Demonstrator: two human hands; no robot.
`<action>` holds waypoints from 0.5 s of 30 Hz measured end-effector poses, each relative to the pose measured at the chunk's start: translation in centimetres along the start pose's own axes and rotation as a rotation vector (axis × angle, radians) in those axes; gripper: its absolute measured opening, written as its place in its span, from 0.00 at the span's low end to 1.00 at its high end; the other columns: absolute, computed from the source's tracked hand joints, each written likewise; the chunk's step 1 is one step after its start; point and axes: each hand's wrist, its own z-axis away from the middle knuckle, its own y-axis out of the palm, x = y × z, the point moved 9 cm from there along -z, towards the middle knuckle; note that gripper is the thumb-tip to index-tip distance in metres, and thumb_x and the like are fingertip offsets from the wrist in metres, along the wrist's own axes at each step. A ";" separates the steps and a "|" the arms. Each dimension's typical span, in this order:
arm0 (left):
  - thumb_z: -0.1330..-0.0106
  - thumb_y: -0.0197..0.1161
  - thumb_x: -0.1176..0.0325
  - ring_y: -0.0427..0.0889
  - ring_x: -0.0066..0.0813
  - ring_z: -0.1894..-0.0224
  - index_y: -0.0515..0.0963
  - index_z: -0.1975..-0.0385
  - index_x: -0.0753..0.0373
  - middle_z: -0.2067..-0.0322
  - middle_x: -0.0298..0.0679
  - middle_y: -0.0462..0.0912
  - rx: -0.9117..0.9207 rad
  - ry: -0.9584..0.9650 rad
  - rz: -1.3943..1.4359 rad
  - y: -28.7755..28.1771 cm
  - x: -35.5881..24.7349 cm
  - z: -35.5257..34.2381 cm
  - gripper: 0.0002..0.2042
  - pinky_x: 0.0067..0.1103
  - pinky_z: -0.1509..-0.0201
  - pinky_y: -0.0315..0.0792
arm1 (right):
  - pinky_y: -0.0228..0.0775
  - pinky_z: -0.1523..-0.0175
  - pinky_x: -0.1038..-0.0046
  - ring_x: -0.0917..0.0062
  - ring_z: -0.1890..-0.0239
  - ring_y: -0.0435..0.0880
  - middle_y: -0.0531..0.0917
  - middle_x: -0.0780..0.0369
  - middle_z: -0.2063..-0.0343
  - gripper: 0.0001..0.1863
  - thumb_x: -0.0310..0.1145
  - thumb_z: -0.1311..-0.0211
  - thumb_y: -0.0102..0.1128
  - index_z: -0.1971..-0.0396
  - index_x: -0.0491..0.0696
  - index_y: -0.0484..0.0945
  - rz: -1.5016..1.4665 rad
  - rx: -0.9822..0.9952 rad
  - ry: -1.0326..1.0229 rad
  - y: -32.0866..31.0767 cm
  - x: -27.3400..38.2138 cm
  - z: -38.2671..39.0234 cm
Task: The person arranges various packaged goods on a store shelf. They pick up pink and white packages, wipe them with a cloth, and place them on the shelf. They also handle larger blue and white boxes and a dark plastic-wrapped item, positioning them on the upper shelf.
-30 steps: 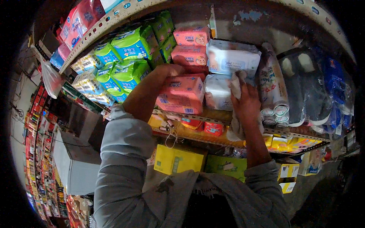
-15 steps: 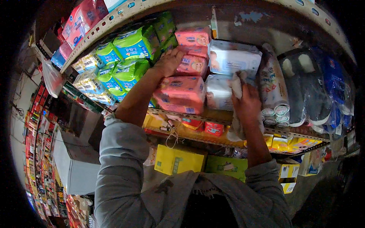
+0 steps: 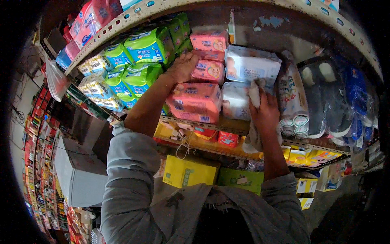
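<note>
My left hand (image 3: 185,68) lies flat with fingers extended, against the pink packs (image 3: 208,71) stacked in the middle of the shelf. A larger pink pack (image 3: 195,101) sits in front of it, close to the shelf's edge. In my right hand (image 3: 266,112) is a greyish cloth (image 3: 254,138), bunched in the fingers and hanging down over the shelf edge. That hand is at the right side of the lower white-and-blue pack (image 3: 235,99), partly covering it. Another white-and-blue pack (image 3: 254,65) is just behind and above.
Green packs (image 3: 142,46) fill the shelf to the left. Rolled plastic-wrapped goods (image 3: 293,89) and dark slippers in clear plastic (image 3: 315,97) lie to the right. A perforated metal beam (image 3: 109,30) arches above. Lower down are a yellow box (image 3: 189,171) and a green box (image 3: 241,179).
The view has shifted slightly. My left hand stays against the pink packs, and my right hand still grips the cloth by the white-and-blue packs.
</note>
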 end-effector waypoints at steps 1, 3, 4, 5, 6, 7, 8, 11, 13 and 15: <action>0.54 0.62 0.67 0.61 0.48 0.46 0.60 0.49 0.59 0.48 0.48 0.62 0.024 -0.023 0.033 0.7 0.6 0.0 0.29 0.35 0.44 0.57 | 0.69 0.58 0.61 0.60 0.59 0.71 0.73 0.56 0.62 0.32 0.36 0.61 0.64 0.50 0.51 0.65 -0.008 -0.001 -0.001 -0.2 0.2 -0.1; 0.53 0.62 0.67 0.59 0.48 0.44 0.59 0.46 0.58 0.44 0.48 0.58 0.057 -0.042 0.044 1.6 1.1 0.1 0.31 0.35 0.42 0.55 | 0.68 0.59 0.62 0.60 0.61 0.72 0.73 0.56 0.63 0.30 0.35 0.59 0.63 0.51 0.50 0.66 -0.009 -0.034 -0.014 -0.7 0.7 -0.1; 0.53 0.62 0.66 0.57 0.48 0.42 0.57 0.45 0.57 0.43 0.47 0.56 0.067 -0.038 0.022 1.6 0.9 0.1 0.33 0.35 0.41 0.54 | 0.68 0.60 0.62 0.60 0.62 0.73 0.74 0.56 0.65 0.27 0.35 0.58 0.62 0.53 0.48 0.67 -0.003 -0.066 -0.025 -1.1 0.9 0.0; 0.53 0.62 0.65 0.56 0.48 0.41 0.56 0.44 0.56 0.41 0.46 0.54 0.076 -0.036 0.000 1.7 0.8 0.3 0.34 0.34 0.40 0.53 | 0.68 0.61 0.63 0.60 0.64 0.74 0.74 0.56 0.66 0.25 0.35 0.56 0.61 0.54 0.47 0.69 0.002 -0.098 -0.037 -1.4 1.0 0.0; 0.52 0.62 0.64 0.55 0.47 0.40 0.57 0.44 0.56 0.41 0.46 0.54 0.104 -0.018 -0.015 2.1 0.8 0.3 0.33 0.34 0.39 0.53 | 0.68 0.61 0.62 0.60 0.63 0.74 0.74 0.56 0.66 0.25 0.35 0.56 0.61 0.54 0.47 0.69 0.005 -0.092 -0.034 -1.3 1.0 0.0; 0.52 0.62 0.63 0.55 0.46 0.40 0.59 0.44 0.57 0.41 0.46 0.54 0.131 -0.002 -0.030 2.4 1.1 0.2 0.32 0.34 0.39 0.52 | 0.68 0.61 0.62 0.60 0.63 0.73 0.74 0.55 0.66 0.25 0.35 0.56 0.61 0.54 0.46 0.69 0.006 -0.086 -0.032 -1.2 1.0 -0.1; 0.51 0.61 0.62 0.55 0.45 0.39 0.60 0.44 0.57 0.41 0.46 0.55 0.159 0.012 -0.045 2.7 1.4 0.1 0.31 0.33 0.39 0.52 | 0.68 0.60 0.62 0.60 0.63 0.73 0.74 0.55 0.66 0.25 0.36 0.56 0.61 0.55 0.46 0.68 0.006 -0.079 -0.031 -1.0 0.9 -0.1; 0.50 0.62 0.55 0.56 0.43 0.40 0.66 0.48 0.59 0.44 0.47 0.61 0.071 0.161 0.365 0.3 0.7 -0.5 0.28 0.31 0.38 0.52 | 0.68 0.60 0.62 0.59 0.61 0.73 0.75 0.55 0.65 0.25 0.36 0.55 0.60 0.54 0.46 0.68 -0.004 -0.098 -0.042 -0.6 0.6 0.1; 0.50 0.62 0.53 0.60 0.39 0.42 0.63 0.47 0.61 0.45 0.47 0.62 0.191 -0.025 0.599 -1.6 0.1 0.1 0.32 0.30 0.39 0.55 | 0.69 0.60 0.62 0.61 0.59 0.73 0.74 0.56 0.63 0.27 0.38 0.59 0.62 0.54 0.48 0.67 0.043 -0.028 0.019 -0.1 0.2 0.2; 0.51 0.64 0.50 0.62 0.38 0.43 0.59 0.44 0.62 0.44 0.46 0.61 0.324 -0.115 0.732 -5.4 -2.7 2.1 0.36 0.29 0.40 0.56 | 0.70 0.59 0.62 0.62 0.58 0.72 0.74 0.56 0.62 0.28 0.40 0.60 0.63 0.55 0.49 0.67 0.073 -0.001 0.049 -0.1 0.0 0.1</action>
